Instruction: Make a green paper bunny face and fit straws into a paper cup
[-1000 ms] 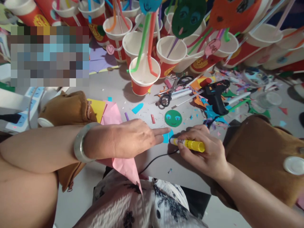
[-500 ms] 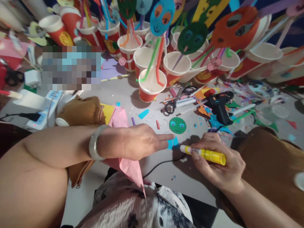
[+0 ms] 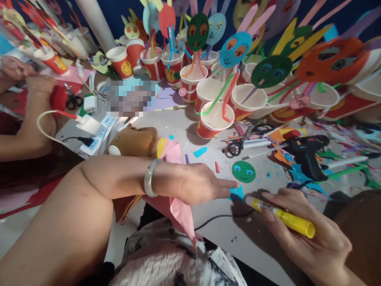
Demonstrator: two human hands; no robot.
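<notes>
My left hand, with a bangle at the wrist, reaches across from the left, and its extended fingertips rest on a small blue paper piece. In my right hand is a yellow marker, gripped between thumb and fingers, its pale tip end pointing left beside the blue piece. A green paper face with blue eyes lies just beyond the fingertips. Pink paper lies under my left forearm and hangs over the table edge.
Paper cups with straws and paper faces line the back. Scissors and a black glue gun lie right among scraps. Left are a brown pouch, a power strip and another person's hands. A black cable crosses the table.
The view has shifted left, so the scene sits further right and another person's arms show. My right hand with the marker has drawn slightly away from the blue piece.
</notes>
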